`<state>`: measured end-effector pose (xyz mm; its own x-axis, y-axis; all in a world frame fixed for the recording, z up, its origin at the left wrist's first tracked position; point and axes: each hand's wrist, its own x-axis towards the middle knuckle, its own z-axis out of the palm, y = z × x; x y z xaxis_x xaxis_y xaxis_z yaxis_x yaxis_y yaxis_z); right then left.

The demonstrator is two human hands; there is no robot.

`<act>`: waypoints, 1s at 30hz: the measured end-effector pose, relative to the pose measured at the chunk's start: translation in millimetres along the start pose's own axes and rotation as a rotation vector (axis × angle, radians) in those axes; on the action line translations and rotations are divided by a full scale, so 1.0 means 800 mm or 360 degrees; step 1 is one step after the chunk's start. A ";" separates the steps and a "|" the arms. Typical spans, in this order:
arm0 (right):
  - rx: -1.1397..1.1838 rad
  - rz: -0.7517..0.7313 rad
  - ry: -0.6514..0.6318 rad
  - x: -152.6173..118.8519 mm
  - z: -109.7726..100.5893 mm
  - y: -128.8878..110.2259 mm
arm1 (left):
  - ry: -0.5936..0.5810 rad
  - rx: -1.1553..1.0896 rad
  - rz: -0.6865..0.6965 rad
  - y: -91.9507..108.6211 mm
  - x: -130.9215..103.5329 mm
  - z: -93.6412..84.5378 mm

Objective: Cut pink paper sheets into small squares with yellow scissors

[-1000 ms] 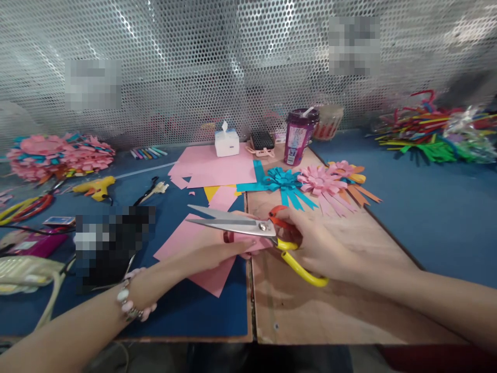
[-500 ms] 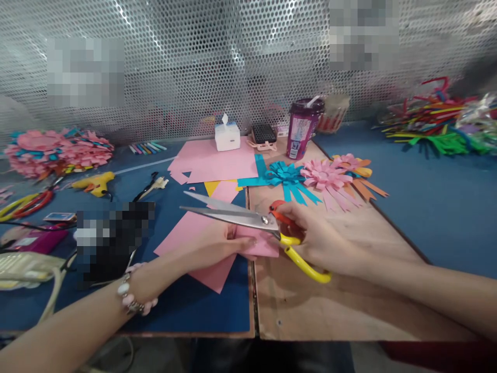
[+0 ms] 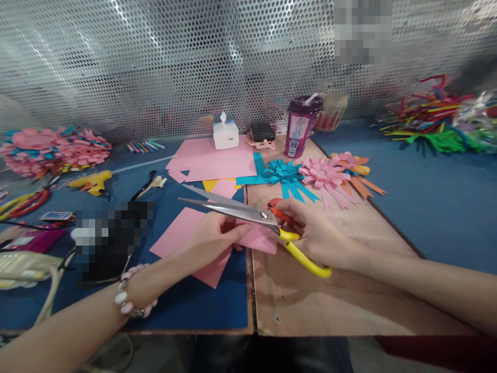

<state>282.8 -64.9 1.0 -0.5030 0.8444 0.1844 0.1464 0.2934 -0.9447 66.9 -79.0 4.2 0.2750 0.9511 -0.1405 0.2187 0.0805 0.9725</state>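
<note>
My right hand (image 3: 310,230) grips a pair of scissors (image 3: 267,216) with one orange and one yellow handle; the blades point left and stand slightly apart. Behind and below the blades, my left hand (image 3: 223,233) pinches a small piece of pink paper (image 3: 258,239) between thumb and fingers. Part of that piece is hidden by the scissors and the fingers. Under my left wrist and hand, a larger pink sheet (image 3: 176,232) lies on the blue table top. A beaded bracelet (image 3: 132,292) circles my left wrist.
At the back stand a tissue pack (image 3: 225,135) on pink sheets (image 3: 217,163) and a purple cup (image 3: 303,127). Blue (image 3: 285,173) and pink paper flowers (image 3: 324,173) lie beyond my right hand. A yellow glue gun (image 3: 93,182) and a black device (image 3: 116,241) are on the left.
The held pink piece has tilted, and my left fingers have shifted a little. The scissor blades remain apart. The whole view has shifted slightly.
</note>
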 end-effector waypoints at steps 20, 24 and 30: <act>0.0189 0.0046 0.0202 -0.001 0.001 -0.002 | 0.0056 0.0275 0.0218 0.009 0.000 -0.002; 0.0207 0.0047 0.0191 -0.002 0.001 -0.002 | 0.0064 0.0224 0.0220 0.006 0.001 -0.002; 0.0208 0.0048 0.0191 -0.002 -0.001 -0.005 | 0.0042 0.0248 0.0219 0.003 0.001 -0.007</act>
<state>284.0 -66.9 4.4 -0.3937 0.9016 0.1793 0.0439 0.2133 -0.9760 62.2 -76.5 7.6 0.2880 0.9576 -0.0011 0.3237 -0.0963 0.9413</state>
